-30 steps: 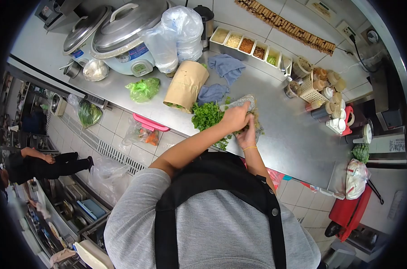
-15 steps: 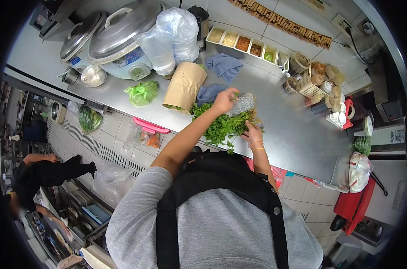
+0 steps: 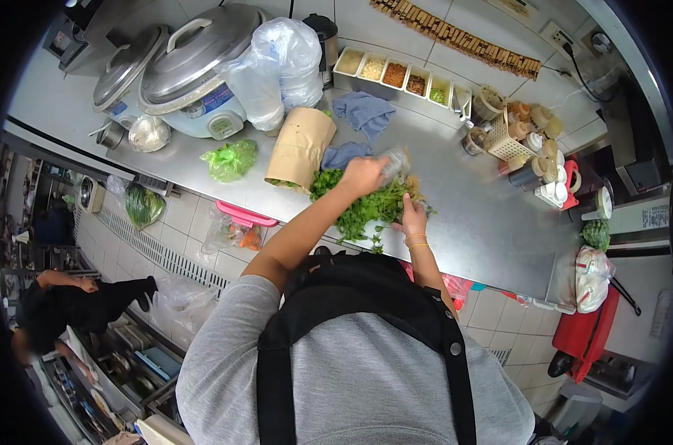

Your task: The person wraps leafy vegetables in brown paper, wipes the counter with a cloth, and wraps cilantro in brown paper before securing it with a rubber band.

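Note:
A bunch of leafy green herbs, looking like cilantro, lies along the near edge of the steel counter, leaves leftward and pale brownish stem ends to the right. My left hand is closed on a crumpled clear plastic wrapper just above the herbs; the wrapper is partly blurred. At the stem end, my right hand holds the herbs, its fingers partly hidden among the stems. Left of the bunch stands a brown paper bag with some green showing at its mouth. A blue cloth lies behind my left hand.
Rice cookers and a stack in plastic stand back left, beside a green plastic bag. Ingredient trays line the wall. A basket of bottles is at right. Another person works at far left.
My left hand has come down from above the wrapper, closed on it and shifted it up and slightly left. My right hand stays at the stems, its fingers now closer together.

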Tool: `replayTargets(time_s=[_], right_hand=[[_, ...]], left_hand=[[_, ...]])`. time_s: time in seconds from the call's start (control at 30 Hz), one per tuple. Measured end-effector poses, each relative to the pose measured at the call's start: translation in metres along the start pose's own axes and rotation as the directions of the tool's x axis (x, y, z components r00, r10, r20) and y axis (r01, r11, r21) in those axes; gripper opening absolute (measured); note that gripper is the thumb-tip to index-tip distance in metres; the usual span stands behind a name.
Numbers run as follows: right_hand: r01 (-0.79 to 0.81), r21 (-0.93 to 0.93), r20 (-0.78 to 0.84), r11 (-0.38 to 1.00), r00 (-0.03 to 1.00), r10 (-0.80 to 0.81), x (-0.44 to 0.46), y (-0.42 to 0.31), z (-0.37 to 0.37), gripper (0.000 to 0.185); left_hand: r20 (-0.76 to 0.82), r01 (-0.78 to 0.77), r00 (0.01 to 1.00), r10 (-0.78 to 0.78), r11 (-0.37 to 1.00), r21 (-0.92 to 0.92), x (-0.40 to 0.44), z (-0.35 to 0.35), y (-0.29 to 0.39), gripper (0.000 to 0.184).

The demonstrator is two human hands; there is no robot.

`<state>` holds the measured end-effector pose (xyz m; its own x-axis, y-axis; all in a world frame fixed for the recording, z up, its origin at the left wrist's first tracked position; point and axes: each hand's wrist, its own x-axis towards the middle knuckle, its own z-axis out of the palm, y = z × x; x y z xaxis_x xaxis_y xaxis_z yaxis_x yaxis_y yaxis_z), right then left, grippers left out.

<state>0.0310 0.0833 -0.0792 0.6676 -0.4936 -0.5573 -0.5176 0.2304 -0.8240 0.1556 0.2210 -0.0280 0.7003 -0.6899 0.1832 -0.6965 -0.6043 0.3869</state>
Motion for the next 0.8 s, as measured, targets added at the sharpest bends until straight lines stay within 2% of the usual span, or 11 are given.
replayTargets(time_s=[0.03,0.07,0.13,0.3,0.37,0.43,0.47,0.53,0.6,0.73,0.8], right_hand=[[-0.003,0.004,-0.002,1.000,1.000,0.003,-0.002,0.000,0.000,0.067],[0.001,-0.033,-0.005,0.999,1.000,-0.001,-0.003,0.000,0.000,0.067],[0.010,-0.070,-0.006,0.998,1.000,-0.011,-0.004,-0.001,0.001,0.067],[-0.014,-0.168,0.004,0.986,1.000,0.015,-0.005,-0.005,0.003,0.069],[-0.033,-0.126,0.010,0.992,0.999,0.034,-0.012,-0.012,0.006,0.068],[-0.049,-0.084,0.017,0.995,0.999,0.051,-0.012,-0.011,0.006,0.068],[-0.007,-0.064,0.029,0.998,1.000,0.009,-0.005,-0.004,0.006,0.067],[0.033,-0.041,0.039,0.999,0.999,-0.032,0.003,0.006,0.005,0.066],[0.111,-0.077,0.136,0.991,0.986,-0.100,0.008,0.010,0.003,0.064],[0.118,-0.040,0.105,0.992,0.988,-0.113,0.008,0.018,0.000,0.063],[0.135,-0.019,0.157,0.991,0.979,-0.131,0.007,0.020,-0.005,0.061]], left_hand=[[0.082,0.086,0.993,-0.087,0.996,0.024,0.003,-0.003,-0.006,0.042],[0.086,0.084,0.993,-0.086,0.996,0.025,0.003,-0.004,-0.008,0.042],[0.113,0.196,0.973,-0.203,0.978,0.075,0.004,-0.006,-0.011,0.053],[0.157,0.212,0.962,-0.222,0.974,0.078,0.005,-0.002,-0.007,0.066],[0.154,0.219,0.961,-0.229,0.973,0.076,0.007,0.003,-0.012,0.069],[0.128,0.299,0.951,-0.282,0.944,-0.138,0.008,0.002,-0.023,0.073],[0.128,0.296,0.952,-0.280,0.945,-0.138,0.011,0.007,-0.034,0.073],[-0.013,0.204,0.975,-0.222,0.914,-0.352,0.015,0.018,-0.057,0.075],[0.016,0.270,0.958,-0.286,0.884,-0.383,0.019,0.012,-0.061,0.076],[0.070,0.370,0.926,-0.370,0.858,-0.356,0.022,0.005,-0.062,0.080],[0.082,0.397,0.916,-0.393,0.854,-0.337,0.021,0.007,-0.061,0.080]])
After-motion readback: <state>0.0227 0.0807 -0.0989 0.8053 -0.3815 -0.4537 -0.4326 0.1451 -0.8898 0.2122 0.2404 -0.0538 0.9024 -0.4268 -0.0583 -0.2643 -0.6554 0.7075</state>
